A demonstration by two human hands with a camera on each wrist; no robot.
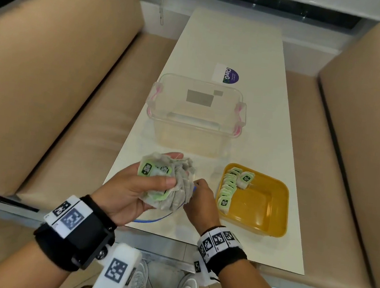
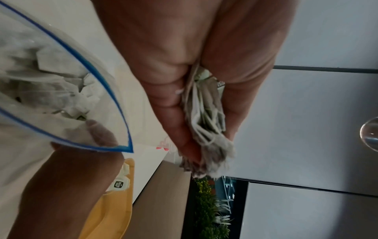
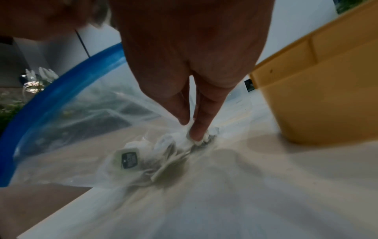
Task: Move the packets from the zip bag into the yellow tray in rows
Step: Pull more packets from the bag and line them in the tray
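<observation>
My left hand (image 1: 169, 168) is raised over the table's near end and grips a thick bundle of grey tea-bag packets (image 1: 177, 185) with green labels. The left wrist view shows the same bundle (image 2: 206, 121) squeezed between thumb and fingers. Just below it lies the clear zip bag (image 3: 67, 122) with its blue rim, mouth open. My right hand (image 3: 194, 131) reaches inside the bag and pinches one packet (image 3: 204, 139); a few more packets (image 3: 131, 160) lie loose in there. To the right stands the yellow tray (image 1: 269, 228), with a row of packets (image 1: 227, 188) along its left wall.
A clear plastic box (image 1: 195, 116) with pink clips stands behind the hands. A purple-and-white sticker (image 1: 227, 74) lies farther back on the white table (image 1: 231, 42). Tan benches flank the table. The table's near edge is just under my wrists.
</observation>
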